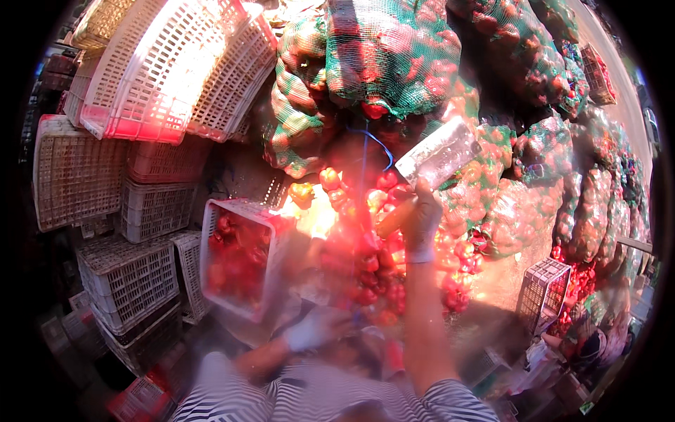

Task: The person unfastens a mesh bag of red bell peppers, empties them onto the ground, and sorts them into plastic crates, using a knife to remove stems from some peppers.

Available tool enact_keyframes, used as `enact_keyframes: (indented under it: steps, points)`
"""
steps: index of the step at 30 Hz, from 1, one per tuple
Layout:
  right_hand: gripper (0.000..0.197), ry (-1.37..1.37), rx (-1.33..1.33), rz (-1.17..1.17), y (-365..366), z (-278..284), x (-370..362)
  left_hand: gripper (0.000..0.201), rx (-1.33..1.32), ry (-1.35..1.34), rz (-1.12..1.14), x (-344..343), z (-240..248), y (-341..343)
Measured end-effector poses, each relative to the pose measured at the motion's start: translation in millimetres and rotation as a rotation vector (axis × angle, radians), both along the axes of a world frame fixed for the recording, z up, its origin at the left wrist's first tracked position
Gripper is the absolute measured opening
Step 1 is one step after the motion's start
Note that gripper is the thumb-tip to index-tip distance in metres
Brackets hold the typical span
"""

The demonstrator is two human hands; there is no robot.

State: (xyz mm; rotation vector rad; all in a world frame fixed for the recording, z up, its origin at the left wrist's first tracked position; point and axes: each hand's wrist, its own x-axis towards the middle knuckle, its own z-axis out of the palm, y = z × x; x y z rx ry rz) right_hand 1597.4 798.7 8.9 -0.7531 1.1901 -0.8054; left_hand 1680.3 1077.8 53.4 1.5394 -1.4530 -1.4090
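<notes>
My right hand, in a worn glove with a pale cuff, is raised above the red bell peppers. Its closed fingers meet the lower edge of a flat, silvery rectangular plate, which is tilted and catches the light. My left hand, in a white glove, is low in front of my body and smeared by motion, so its fingers do not show clearly. Near it stands a tilted pale crate holding red peppers. A green mesh sack full of peppers is straight ahead, with a blue cord hanging beneath it.
Stacked pale plastic crates fill the left side, with larger tilted crates above them. More filled mesh sacks line the right. A small crate stands beside loose peppers there. Bright sunlight washes out part of the heap.
</notes>
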Motion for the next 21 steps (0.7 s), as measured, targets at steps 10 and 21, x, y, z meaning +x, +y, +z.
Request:
enact_keyframes:
  steps: [10, 21]
  points:
    - [0.034, -0.785, 0.526, 0.034, 26.7, -129.8, 41.0, 0.022, 0.252, -0.037, -0.052, -23.7, -10.0, 15.2]
    - [0.033, -0.821, 0.864, -0.242, 152.0, -35.5, -91.1, 0.021, 0.311, -0.042, -0.333, -85.0, -5.5, 110.1]
